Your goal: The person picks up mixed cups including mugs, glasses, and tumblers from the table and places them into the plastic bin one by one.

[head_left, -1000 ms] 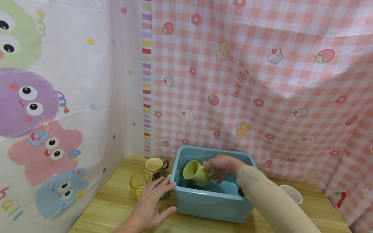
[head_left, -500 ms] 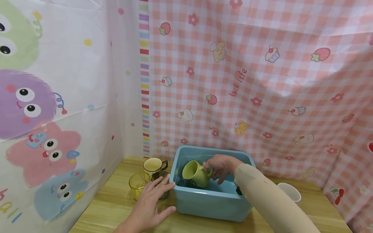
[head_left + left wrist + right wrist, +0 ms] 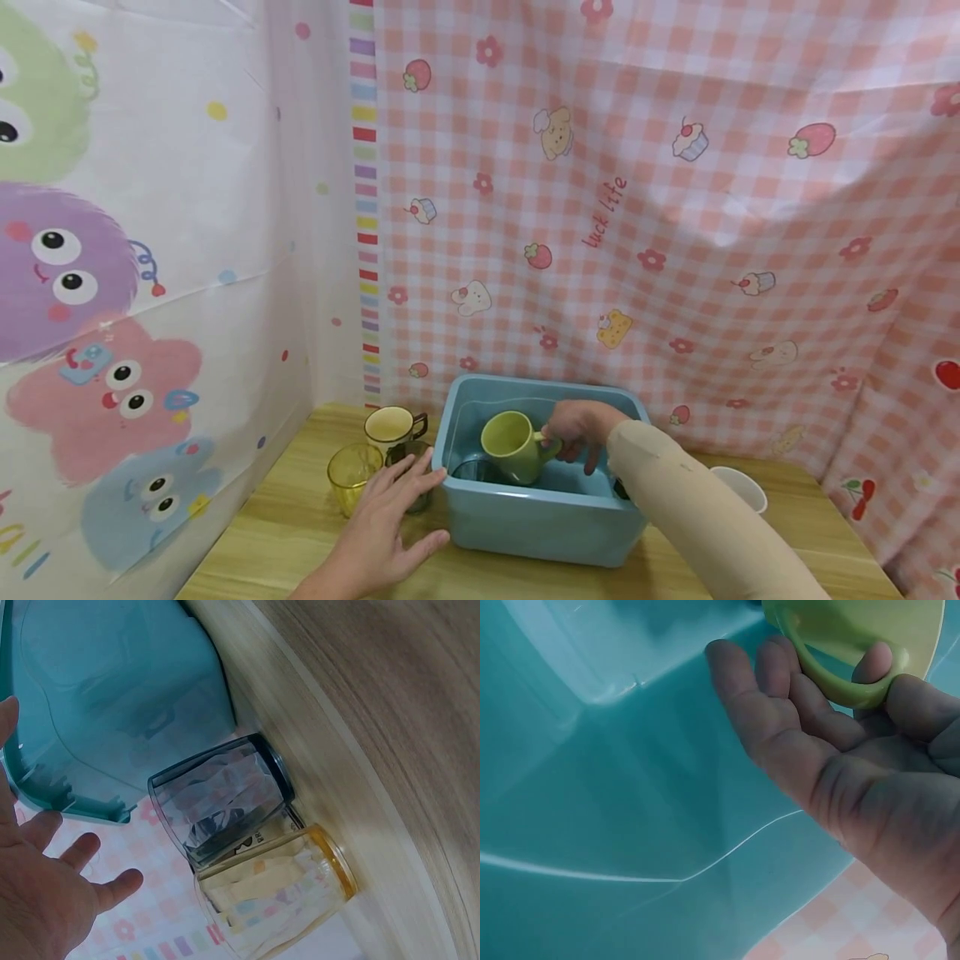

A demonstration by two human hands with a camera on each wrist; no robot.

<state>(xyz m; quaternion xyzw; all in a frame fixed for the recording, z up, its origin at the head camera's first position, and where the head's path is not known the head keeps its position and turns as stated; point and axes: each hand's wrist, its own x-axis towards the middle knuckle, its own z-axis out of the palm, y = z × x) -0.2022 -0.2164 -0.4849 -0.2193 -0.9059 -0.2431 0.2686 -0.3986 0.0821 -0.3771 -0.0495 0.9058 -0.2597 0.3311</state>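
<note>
A yellow-green mug (image 3: 517,458) stands nearly upright inside the blue plastic bin (image 3: 540,517). My right hand (image 3: 585,427) reaches into the bin and pinches the mug's handle (image 3: 840,690), with the thumb on it and one fingertip through the loop, as the right wrist view shows. My left hand (image 3: 386,517) is spread out beside the bin's left wall, its fingertips right at the rim. In the left wrist view a dark clear glass (image 3: 225,802) and a yellow clear glass (image 3: 277,892) stand close to this hand. Inside the bin, a dark glass (image 3: 471,472) sits left of the mug.
A cream mug with a dark rim and handle (image 3: 392,425) stands behind the yellow glass on the wooden table (image 3: 277,533). To the bin's right is a white cup or bowl (image 3: 741,486), partly behind the right sleeve. Patterned cloths (image 3: 555,250) hang along the back and left.
The mug has shifted right within the bin and turned from leaning left to more upright, the right hand moving with it. The left hand keeps its place. The head view has shifted slightly.
</note>
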